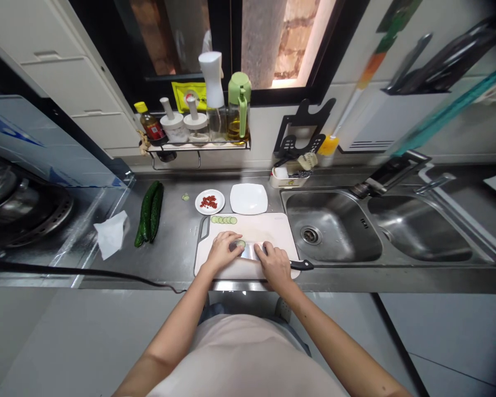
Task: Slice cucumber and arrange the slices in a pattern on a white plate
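On the white cutting board [273, 226], a knife [249, 252] lies crosswise, its black handle pointing right. My right hand [275, 266] is closed on the blade, thumb and fingers near its middle. At the blade's left part, my left hand [223, 251] has its thumb and index finger around a small cucumber slice [241, 244]; its other fingers are curled and partly hidden. A row of several cucumber slices [224, 220] overlaps along the board's top left. Behind the board are a plate of red chopped pieces [209, 202] and a bare white square plate [248, 198].
Whole cucumbers [150, 213] and a white tissue [111, 234] are on the counter at left. Small scraps [185, 197] lie beside the round plate. A double sink [334, 226] adjoins the board's right side. A seasoning rack [198, 145] hangs behind; a stove [25, 209] stands far left.
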The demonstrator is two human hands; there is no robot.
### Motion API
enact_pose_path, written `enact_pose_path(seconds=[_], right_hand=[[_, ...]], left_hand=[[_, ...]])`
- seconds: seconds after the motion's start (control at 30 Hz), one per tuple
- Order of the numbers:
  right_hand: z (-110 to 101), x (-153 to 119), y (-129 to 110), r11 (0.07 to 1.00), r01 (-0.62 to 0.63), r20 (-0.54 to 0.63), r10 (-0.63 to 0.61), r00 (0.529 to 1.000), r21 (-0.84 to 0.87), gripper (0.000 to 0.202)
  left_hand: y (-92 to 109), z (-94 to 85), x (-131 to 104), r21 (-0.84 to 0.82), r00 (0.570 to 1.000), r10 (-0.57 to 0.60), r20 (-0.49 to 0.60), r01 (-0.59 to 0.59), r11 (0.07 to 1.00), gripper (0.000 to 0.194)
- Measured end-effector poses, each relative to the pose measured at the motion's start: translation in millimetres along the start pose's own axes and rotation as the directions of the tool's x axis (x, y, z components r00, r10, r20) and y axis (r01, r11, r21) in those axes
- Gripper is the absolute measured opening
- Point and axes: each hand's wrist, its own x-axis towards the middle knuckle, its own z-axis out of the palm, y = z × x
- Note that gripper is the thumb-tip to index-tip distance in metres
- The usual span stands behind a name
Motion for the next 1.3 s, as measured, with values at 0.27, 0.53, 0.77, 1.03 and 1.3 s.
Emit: enact_pose_path(seconds=[0.27, 0.53, 0.77, 1.03, 1.3], right_hand=[[0.5, -2.8, 4.6, 1.0, 0.007, -0.022, -0.008, 1.0, -0.013, 0.04], [9.3, -8.8, 22.9, 0.996, -0.077, -0.006, 0.077, 0.997, -0.048, 0.037], [16.9, -16.1, 35.7, 0.987, -0.153, -0.013, 0.152, 0.988, -0.045, 0.039], [18.9, -16.5, 38.2, 0.984, -0.18, -0.04, 0.179, 0.983, -0.015, 0.039], [19.6, -14.6, 38.9, 0.983, -0.183, -0.049, 0.183, 0.982, 0.013, 0.037]], left_hand=[[8.0, 1.3, 8.2, -0.071, 0.998, -0.016, 0.068, 0.02, 0.997, 0.018], [-9.4, 16.6, 25.8, -0.269, 0.93, -0.363, -0.061, 0.335, 0.903, 0.014], [-44.8, 29.3, 57.9, -0.24, 0.82, -0.551, -0.151, 0.511, 0.826, 0.015], [-49.0, 38.1, 86.7, -0.033, 0.851, -0.523, -0.045, 0.522, 0.852, 0.012], [-55.2, 41.6, 93.6, 0.178, 0.933, -0.352, -0.079, 0.361, 0.916, 0.018]])
